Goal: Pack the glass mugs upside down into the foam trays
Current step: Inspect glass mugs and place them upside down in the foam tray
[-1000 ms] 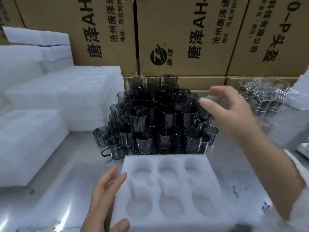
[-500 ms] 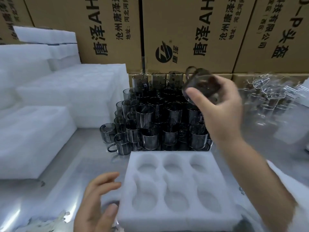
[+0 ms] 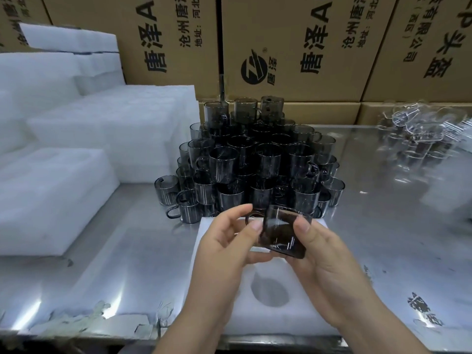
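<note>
We have one smoky glass mug (image 3: 283,233) between both hands, held just above the far end of the white foam tray (image 3: 255,320) that lies on the steel counter (image 3: 115,264) in front of us. Our left hand (image 3: 227,251) pinches the mug's left side with thumb and fingertips, near where the handle seems to sit. Our right hand (image 3: 329,264) cups the other side, thumb laid on the glass and fingers curled beneath. The mug is tilted, and we cannot tell for sure which end faces down.

As for progress, we judge this tray barely begun. The one pocket (image 3: 269,290) that shows plainly between our wrists is empty, and we see no mug seated anywhere in the foam, though our hands hide the far pockets. The mug in hand has not yet gone in.

Plenty is left. Behind the tray the pile of mugs (image 3: 255,162) stands several layers high. At the left, more foam blocks (image 3: 51,195) are stacked. A heap of clear glasses (image 3: 421,139) lies at the far right, too blurred to count, and cardboard boxes (image 3: 293,47) line the back.

Next, by our reckoning, the mug must be turned mouth down and lowered into a pocket.
</note>
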